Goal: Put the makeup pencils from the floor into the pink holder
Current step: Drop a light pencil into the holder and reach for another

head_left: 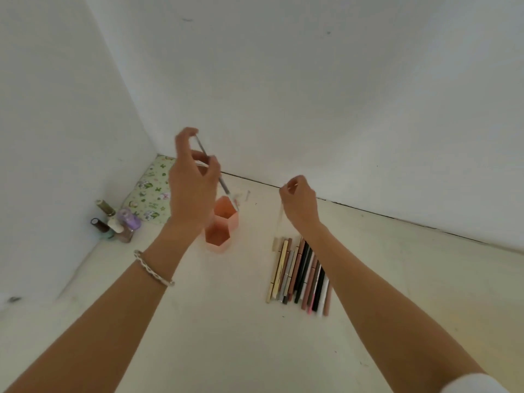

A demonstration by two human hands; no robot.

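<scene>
The pink holder [219, 232], made of hexagonal cups, stands on the pale floor in the middle. My left hand [194, 180] hovers above it and pinches a grey makeup pencil [224, 184] that slants down, its lower tip over the holder's far cup. To the right, my right hand [299, 204] is raised and pinches a thin pale pencil [280, 219] that hangs down from the fingers. Below that hand, several makeup pencils [300, 272] in gold, black, pink and white lie side by side on the floor.
Several nail polish bottles [116, 222] stand in the left corner beside a floral pouch [149, 194]. White walls close the space at the left and back. A small object [248, 195] lies on the floor behind the holder.
</scene>
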